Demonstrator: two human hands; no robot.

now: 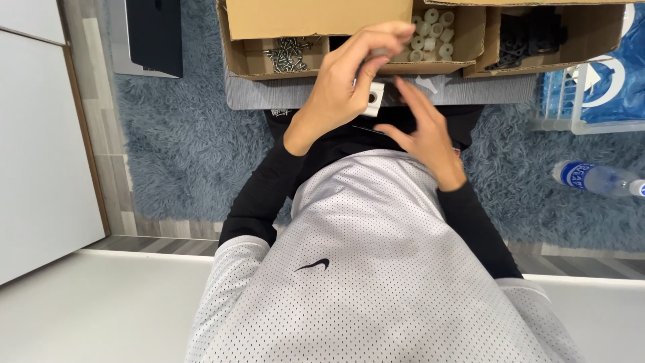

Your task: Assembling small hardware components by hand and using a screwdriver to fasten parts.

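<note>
Nearest the camera: a pale perforated jersey (376, 269) over black sleeves (259, 195), filling the lower frame and cut off by the bottom edge. It hides the lap and whatever lies under the forearms.

Left hand (346, 84): raised over the grey board (269, 94), fingers curled, thumb and fingertips pinched together near the box edge. Something small and grey seems caught in the pinch, too blurred to name. Just under its palm sits a small white block with a dark round hole (373, 99); touching the hand or only beside it, cannot tell.

Right hand (423, 131): fingers spread and loose, holding nothing, motion-blurred. It hovers just right of the white block, apart from it.

Beyond the hands: cardboard boxes (316, 20) in a row along the board's far edge, cut off by the top of the frame. Left compartment holds loose metal screws (287, 54); the middle one holds pale cylindrical spacers (433, 33), partly hidden by the left fingers; the right box holds black flat parts (527, 37), shapes hard to read.

Room to move: open blue-grey shag rug (181, 148) to the left, up to a strip of wood flooring (87, 114). To the right, a clear plastic bottle (594, 178) lies on the rug, near a white wire basket (571, 107) holding blue material, which the frame edge cuts off.
</note>
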